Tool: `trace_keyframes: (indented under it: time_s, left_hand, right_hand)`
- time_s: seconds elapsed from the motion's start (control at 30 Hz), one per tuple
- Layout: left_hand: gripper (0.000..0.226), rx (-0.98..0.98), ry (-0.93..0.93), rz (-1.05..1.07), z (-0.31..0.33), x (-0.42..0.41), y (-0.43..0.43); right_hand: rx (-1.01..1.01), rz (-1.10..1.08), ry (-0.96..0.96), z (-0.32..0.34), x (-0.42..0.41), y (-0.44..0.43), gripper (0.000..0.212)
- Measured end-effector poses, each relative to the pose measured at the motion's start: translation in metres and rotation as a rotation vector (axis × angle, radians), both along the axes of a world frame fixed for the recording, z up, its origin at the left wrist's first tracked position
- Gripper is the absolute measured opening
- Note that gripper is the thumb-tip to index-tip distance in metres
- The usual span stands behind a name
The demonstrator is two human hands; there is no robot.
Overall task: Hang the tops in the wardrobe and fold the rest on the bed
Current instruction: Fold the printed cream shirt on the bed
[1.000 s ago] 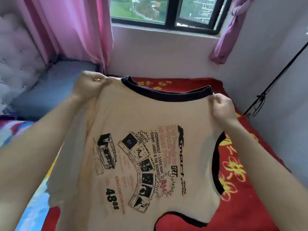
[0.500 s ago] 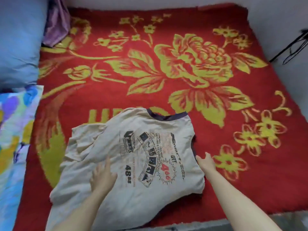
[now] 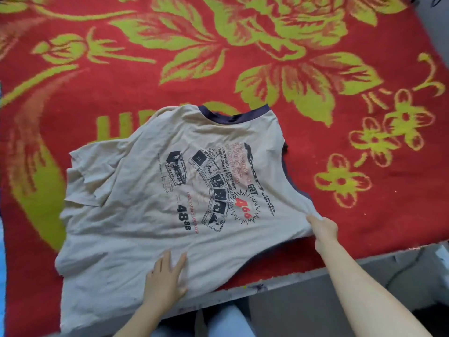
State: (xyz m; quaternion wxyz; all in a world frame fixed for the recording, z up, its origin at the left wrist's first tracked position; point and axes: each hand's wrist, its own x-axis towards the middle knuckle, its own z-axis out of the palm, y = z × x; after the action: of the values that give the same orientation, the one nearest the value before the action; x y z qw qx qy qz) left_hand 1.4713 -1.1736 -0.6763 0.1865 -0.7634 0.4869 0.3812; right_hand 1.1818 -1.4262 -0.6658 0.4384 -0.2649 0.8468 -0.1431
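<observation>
Shirt: beige shirt (image 3: 136,190) lies spread on the bed, front up, filling the centre and lower left of the frame; its lower edge reaches the near side of the bed.
Collar: dark blue collar (image 3: 233,116) sits at the top of the shirt, pointing toward the upper part of the frame; the same dark trim runs down the armhole on the right.
Print: black and red print (image 3: 213,190) of boxes, lettering and numbers covers the chest, turned sideways to the viewer.
Sleeve: sleeve (image 3: 82,181) at the left is creased and folded over on itself.
Left hand: left hand (image 3: 166,280) lies flat on the lower part of the shirt at lower centre, fingers straight and spread, palm down, gripping nothing.
Right hand: right hand (image 3: 324,231) at right of centre pinches the shirt's right edge just below the armhole; the cloth puckers toward its fingertips.
Blanket: red blanket (image 3: 243,45) with yellow-green flowers and leaves lies under the shirt and fills the upper frame.
Bed: bed (image 3: 279,284) shows a grey near edge running across the lower right.
Legs: legs (image 3: 226,322) in pale blue show at the bottom centre, between the two forearms.
</observation>
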Motion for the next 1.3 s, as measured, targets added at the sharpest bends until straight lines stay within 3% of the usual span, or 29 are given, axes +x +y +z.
trace_keyframes:
  time_s: [0.1, 0.23, 0.33, 0.43, 0.5, 0.57, 0.63, 0.7, 0.77, 0.8, 0.87, 0.9, 0.97, 1.13, 1.2, 1.3]
  left_hand:
    - [0.119, -0.077, 0.07, -0.106, -0.013, -0.01, 0.005]
    - [0.112, -0.096, 0.162, -0.206, -0.013, -0.026, 0.001]
    - [0.101, -0.153, 0.161, -0.159, -0.013, -0.025, -0.002]
    - [0.072, -0.239, 0.126, -0.128, -0.011, -0.02, -0.008]
    - [0.054, -0.277, 0.178, 0.025, -0.003, -0.013, -0.017]
    - [0.052, -0.245, 0.178, 0.147, 0.0, -0.007, -0.026]
    - [0.054, -0.23, 0.201, 0.28, -0.003, 0.004, -0.029]
    - [0.053, -0.257, 0.229, 0.42, -0.003, 0.014, -0.03]
    - [0.05, -0.266, 0.288, 0.583, -0.003, 0.02, -0.029]
    - [0.048, -0.267, 0.31, 0.665, -0.002, 0.022, -0.029]
    - [0.045, -0.264, 0.347, 0.802, 0.0, 0.028, -0.029]
    - [0.043, -0.272, 0.364, 0.854, -0.002, 0.031, -0.028]
    - [0.04, -0.296, 0.404, 0.948, -0.003, 0.036, -0.028]
    - [0.033, -0.266, 0.622, 1.207, -0.003, 0.025, -0.048]
    - [0.033, -0.195, 0.695, 1.258, -0.003, 0.008, -0.057]
    - [0.036, -0.179, 0.656, 1.332, -0.008, -0.02, -0.066]
  right_hand:
    - [-0.09, -0.015, 0.071, 0.017, -0.028, -0.002, 0.037]
    - [-0.122, 0.09, 0.24, 0.016, -0.058, 0.012, 0.025]
    - [-0.129, 0.133, 0.2, 0.014, -0.053, 0.019, 0.032]
    - [-0.206, 0.079, 0.161, 0.02, -0.034, 0.023, 0.017]
    - [-0.272, 0.146, 0.206, 0.032, -0.01, 0.027, 0.011]
    - [-0.467, 0.361, 0.422, 0.048, 0.019, 0.033, 0.026]
    - [-0.819, 0.784, 0.669, 0.055, 0.055, 0.049, 0.021]
    - [-1.002, 1.161, 0.611, 0.046, 0.093, 0.079, 0.017]
    - [-0.846, 1.528, 0.37, 0.032, 0.121, 0.115, 0.013]
    - [-0.63, 1.725, 0.288, 0.023, 0.129, 0.131, 0.023]
    - [-0.119, 1.899, 0.147, 0.01, 0.135, 0.151, 0.043]
    - [0.052, 1.903, 0.102, 0.007, 0.136, 0.154, 0.046]
    - [0.12, 1.809, 0.059, 0.005, 0.133, 0.152, 0.042]
    - [-0.03, 1.434, 0.086, 0.007, 0.127, 0.101, 0.04]
    - [-0.105, 1.357, 0.175, 0.009, 0.134, 0.064, 0.037]
    - [-0.204, 1.352, 0.328, 0.01, 0.158, 0.011, 0.037]
